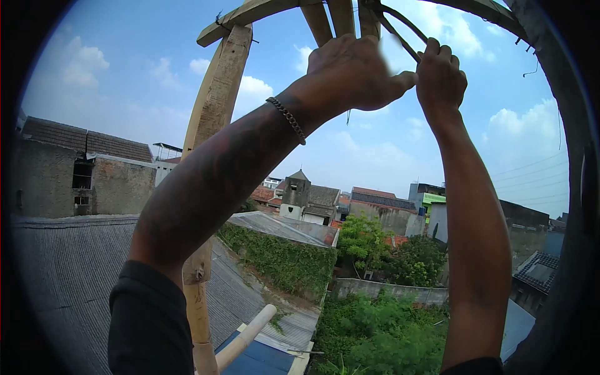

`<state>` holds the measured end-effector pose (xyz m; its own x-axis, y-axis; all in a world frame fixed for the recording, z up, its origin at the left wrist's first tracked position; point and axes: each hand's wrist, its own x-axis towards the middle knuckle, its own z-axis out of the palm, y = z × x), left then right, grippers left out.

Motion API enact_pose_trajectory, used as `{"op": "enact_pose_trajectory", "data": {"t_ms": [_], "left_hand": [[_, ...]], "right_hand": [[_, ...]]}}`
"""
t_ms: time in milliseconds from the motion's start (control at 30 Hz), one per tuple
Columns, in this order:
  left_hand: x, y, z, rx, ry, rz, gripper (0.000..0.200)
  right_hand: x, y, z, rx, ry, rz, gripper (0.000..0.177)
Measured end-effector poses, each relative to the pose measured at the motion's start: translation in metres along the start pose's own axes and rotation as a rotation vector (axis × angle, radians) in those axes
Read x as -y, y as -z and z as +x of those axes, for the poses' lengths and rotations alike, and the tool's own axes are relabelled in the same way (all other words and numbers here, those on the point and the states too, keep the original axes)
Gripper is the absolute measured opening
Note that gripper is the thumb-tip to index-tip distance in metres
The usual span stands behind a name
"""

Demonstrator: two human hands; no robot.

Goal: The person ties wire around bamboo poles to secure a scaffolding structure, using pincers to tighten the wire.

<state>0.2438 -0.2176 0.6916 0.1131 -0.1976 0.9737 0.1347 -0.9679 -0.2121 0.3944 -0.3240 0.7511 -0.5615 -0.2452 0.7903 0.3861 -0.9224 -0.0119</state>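
My right hand (440,76) is raised and closed around a dark, flexible strap (405,24). Two lengths of this strap run from the curved wooden beam (265,9) overhead down to the fist. My left hand (353,72) is up against several wooden slats (342,17) that hang below the beam. Its back faces me and its thumb stretches toward my right hand; the other fingers are hidden, so their grip cannot be made out.
A wooden post (222,87) stands on the left, tied to the beam with thin wire. Lower down are a light pole (247,337), a corrugated roof (81,269) and green bushes (381,331), far below my hands. A dark curved frame (550,69) borders the right.
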Motion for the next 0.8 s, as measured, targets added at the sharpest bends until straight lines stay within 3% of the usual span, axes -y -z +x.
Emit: {"op": "enact_pose_trajectory", "data": {"t_ms": [100, 167, 233, 433, 800], "left_hand": [[0.050, 0.022, -0.070, -0.065, 0.088, 0.348, 0.072], [0.088, 0.023, -0.111, -0.169, 0.159, 0.630, 0.083], [0.116, 0.017, -0.145, -0.024, 0.332, 0.880, 0.091], [0.137, 0.015, -0.167, -0.100, 0.261, 0.523, 0.100], [0.136, 0.019, -0.168, -0.089, 0.244, 0.502, 0.099]], "right_hand": [[0.012, -0.001, -0.006, 0.038, -0.074, -0.011, 0.024], [0.010, -0.006, -0.004, 0.044, -0.077, 0.043, 0.025], [0.000, -0.008, -0.001, 0.062, -0.039, 0.071, 0.025], [-0.042, -0.044, 0.022, -0.058, 0.169, 0.045, 0.019], [-0.070, -0.078, 0.046, -0.114, 0.283, 0.164, 0.023]]}}
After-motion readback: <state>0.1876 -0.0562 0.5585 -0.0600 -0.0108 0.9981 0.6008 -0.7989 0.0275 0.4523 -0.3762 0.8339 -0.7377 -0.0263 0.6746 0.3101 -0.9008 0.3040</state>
